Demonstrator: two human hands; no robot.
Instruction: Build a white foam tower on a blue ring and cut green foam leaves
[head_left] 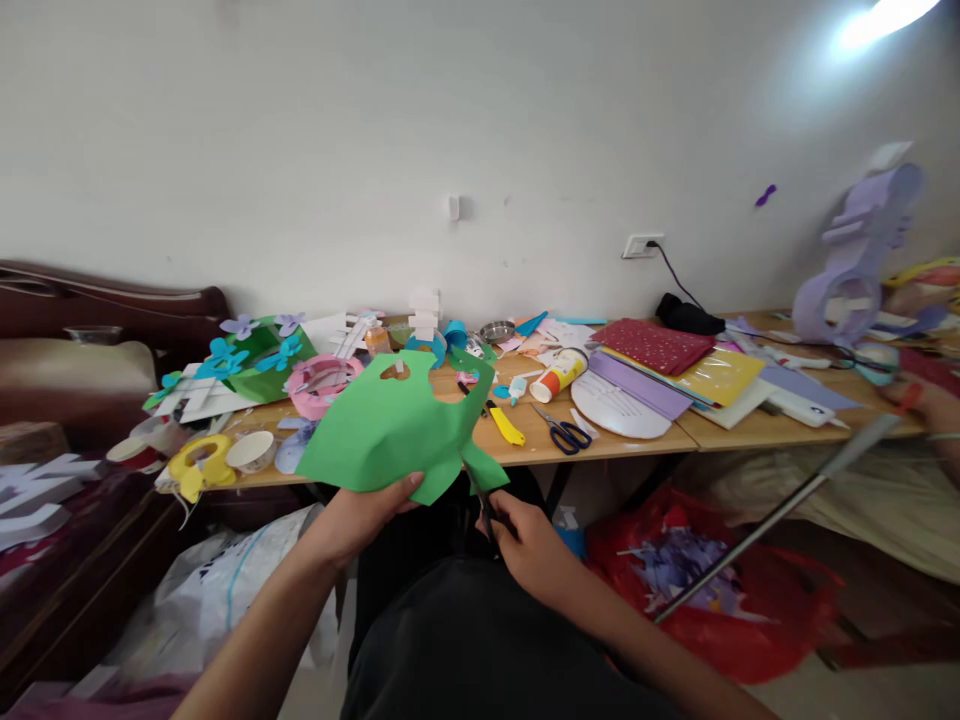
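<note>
My left hand (pixel 382 508) pinches the lower edge of a large green sheet (pixel 382 430), thumb on top. The sheet has a small cut-out hole near its top and a curved notch on its right side. At its lower right, my right hand (pixel 525 540) is wrapped round the handles of dark scissors (pixel 486 505). Their blades meet the green sheet where a strip on the right bends away. Just beyond the sheet lie a yellow utility knife (pixel 506 424) and a second pair of scissors (pixel 564 434) with dark blue handles.
Craft things crowd the wooden table (pixel 517 456): a glue bottle (pixel 559 376), a pink ring (pixel 324 384), a paper cup (pixel 253 452), and stacked coloured sheets (pixel 652 350). A red bag of scraps (pixel 705 580) sits below. Another person's hand (pixel 926 400) shows at far right, near a metal bar (pixel 780 515).
</note>
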